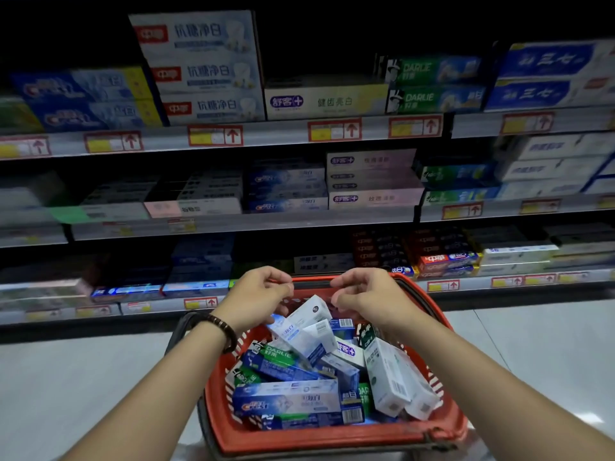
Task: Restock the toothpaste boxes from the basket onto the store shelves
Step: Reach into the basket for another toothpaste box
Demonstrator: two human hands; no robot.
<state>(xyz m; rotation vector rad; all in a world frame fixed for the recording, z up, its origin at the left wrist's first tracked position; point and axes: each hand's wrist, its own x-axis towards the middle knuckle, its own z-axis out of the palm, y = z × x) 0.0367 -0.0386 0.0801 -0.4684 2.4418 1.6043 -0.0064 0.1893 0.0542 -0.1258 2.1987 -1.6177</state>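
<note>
Head view. Hands over the far end of the red basket (332, 439), side by side, well apart from the store shelves (266, 141) behind.

Left hand (259, 294): fingers curled downward just above a white box (311, 311) that stands tilted on the pile. Cannot tell whether the fingertips touch or grip it. Dark bead bracelet (221, 329) on that wrist.

Right hand (366, 294): fingers curled in toward the palm, nothing seen held.

Toothpaste boxes (286, 399) lie loose in the basket, heaped at mixed angles: a blue and white one flat along the near side, a green Darlie box (276, 352) slanted at mid-left, tall white boxes (387, 377) leaning against the right wall. Black handle (176, 331) folded down on the left of the basket.

Shelves: three tiers in view, each stocked with rows of stacked toothpaste cartons, red-framed price tags (215, 136) along the front edges. Lower tiers blurred; labels not readable there. Pale floor (83, 377) under the basket.
</note>
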